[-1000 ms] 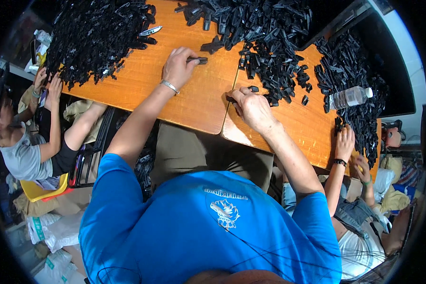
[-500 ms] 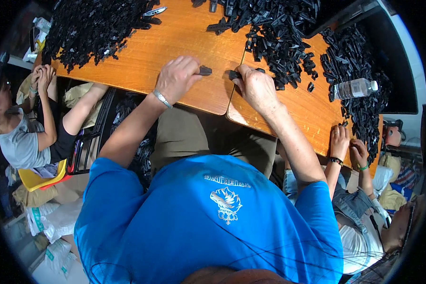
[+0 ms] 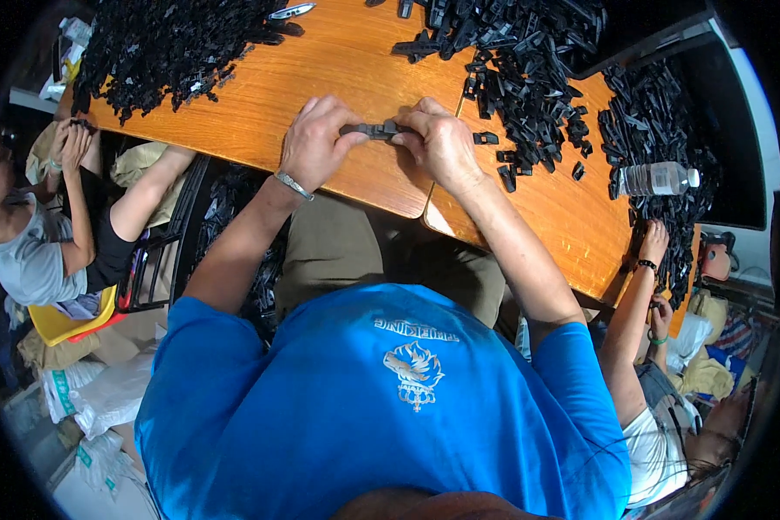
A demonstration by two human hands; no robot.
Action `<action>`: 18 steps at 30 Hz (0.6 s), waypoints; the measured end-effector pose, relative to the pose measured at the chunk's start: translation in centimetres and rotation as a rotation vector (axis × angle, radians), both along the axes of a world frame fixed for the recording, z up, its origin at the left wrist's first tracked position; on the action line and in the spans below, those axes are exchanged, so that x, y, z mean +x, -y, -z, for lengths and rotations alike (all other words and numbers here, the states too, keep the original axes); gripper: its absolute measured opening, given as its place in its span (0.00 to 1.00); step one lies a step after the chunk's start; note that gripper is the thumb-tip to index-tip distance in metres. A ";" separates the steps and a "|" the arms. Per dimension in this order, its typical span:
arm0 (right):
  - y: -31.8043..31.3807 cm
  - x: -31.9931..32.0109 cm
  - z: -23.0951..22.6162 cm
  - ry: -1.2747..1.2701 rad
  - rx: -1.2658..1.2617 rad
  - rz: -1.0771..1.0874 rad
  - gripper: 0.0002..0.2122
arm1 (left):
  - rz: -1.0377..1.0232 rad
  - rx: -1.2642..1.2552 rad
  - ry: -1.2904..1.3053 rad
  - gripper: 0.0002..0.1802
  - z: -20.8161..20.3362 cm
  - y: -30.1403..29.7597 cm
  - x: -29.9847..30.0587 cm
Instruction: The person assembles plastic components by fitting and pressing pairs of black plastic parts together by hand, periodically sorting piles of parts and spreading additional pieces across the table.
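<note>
Over the wooden table (image 3: 321, 74), my left hand (image 3: 314, 146) and my right hand (image 3: 446, 149) face each other at its near edge. Each pinches one end of a short black plastic piece (image 3: 378, 131), level between the fingertips. Whether it is one part or two parts pressed together is too small to tell. My fingers cover both its ends. Just right of my right hand lies a loose black plastic part (image 3: 485, 138), apart from it.
Heaps of small black parts lie at the far left (image 3: 165, 56), far middle (image 3: 529, 52) and right (image 3: 654, 113). A clear bottle (image 3: 654, 179) rests on the right heap. A silver blade-like tool (image 3: 292, 11) lies far left. One person (image 3: 39, 238) sits left; another's hand (image 3: 654, 241) reaches in right.
My right hand has moved left, bringing its black part up to the one in my left hand. At the right, the other person's arm has reached farther over the table.
</note>
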State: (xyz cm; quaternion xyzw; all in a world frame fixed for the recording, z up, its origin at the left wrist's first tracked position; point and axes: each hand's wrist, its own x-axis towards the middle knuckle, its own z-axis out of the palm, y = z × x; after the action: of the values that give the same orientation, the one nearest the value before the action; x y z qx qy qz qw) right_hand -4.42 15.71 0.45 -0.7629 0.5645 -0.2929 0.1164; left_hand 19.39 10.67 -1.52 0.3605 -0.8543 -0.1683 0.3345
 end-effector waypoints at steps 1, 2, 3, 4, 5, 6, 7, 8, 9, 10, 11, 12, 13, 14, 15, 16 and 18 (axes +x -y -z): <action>0.2 0.0 0.0 -0.009 0.015 -0.014 0.13 | -0.005 0.003 -0.001 0.12 0.0 0.0 0.0; 0.4 -0.1 0.2 -0.010 0.018 -0.015 0.13 | -0.002 0.018 -0.017 0.11 0.0 -0.1 -0.2; 0.7 -0.2 0.4 0.018 -0.035 -0.072 0.13 | 0.002 0.032 -0.033 0.11 0.0 -0.1 -0.3; 0.9 -0.4 0.6 0.046 -0.089 -0.127 0.13 | 0.005 0.033 -0.034 0.11 0.2 0.1 -0.6; 1.0 0.1 0.7 0.046 -0.084 -0.117 0.13 | 0.009 0.044 -0.059 0.10 0.3 0.1 -0.8; 1.7 0.9 0.8 0.004 -0.090 -0.128 0.13 | 0.016 0.046 -0.085 0.10 0.3 0.4 -1.3; 2.4 1.4 0.9 -0.037 -0.097 -0.136 0.13 | 0.030 0.041 -0.086 0.10 0.5 0.5 -1.4; 3.0 1.4 1.2 -0.044 -0.110 -0.167 0.09 | 0.003 0.077 -0.093 0.10 0.7 0.6 -1.1; 2.9 1.6 1.0 -0.047 -0.116 -0.155 0.09 | -0.026 0.115 -0.098 0.10 0.8 0.6 -0.7; 2.7 1.8 0.9 -0.063 -0.080 -0.186 0.10 | 0.021 0.097 -0.103 0.10 0.7 0.8 0.0; 2.7 1.9 0.7 -0.080 -0.048 -0.220 0.10 | 0.048 0.176 -0.043 0.10 0.2 0.8 1.1; 2.4 1.7 1.0 -0.033 -0.062 -0.282 0.10 | 0.081 0.255 0.020 0.10 -0.4 0.6 2.6; 1.6 1.2 0.5 -0.032 -0.067 -0.271 0.10 | 0.094 0.325 0.126 0.10 -1.7 0.3 4.5; 0.5 0.2 -0.5 -0.062 0.003 -0.228 0.10 | 0.109 0.396 0.233 0.10 -3.3 0.2 6.6; -0.7 -1.0 -1.7 -0.094 0.076 -0.186 0.10 | 0.187 0.425 0.346 0.12 -4.2 0.5 9.5; -2.1 -2.9 -3.1 -0.133 0.067 -0.077 0.10 | 0.268 0.473 0.373 0.16 -5.4 0.5 11.3; -4.2 -6.6 -3.5 -0.275 -0.019 0.057 0.09 | 0.155 0.687 0.228 0.17 -6.8 -0.7 13.0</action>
State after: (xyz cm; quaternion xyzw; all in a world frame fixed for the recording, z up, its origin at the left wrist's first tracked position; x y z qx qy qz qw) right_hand -11.01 19.88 3.99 -0.7806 0.5937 -0.1941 0.0223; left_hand 32.41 11.38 5.29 0.4025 -0.8046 -0.4288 0.0829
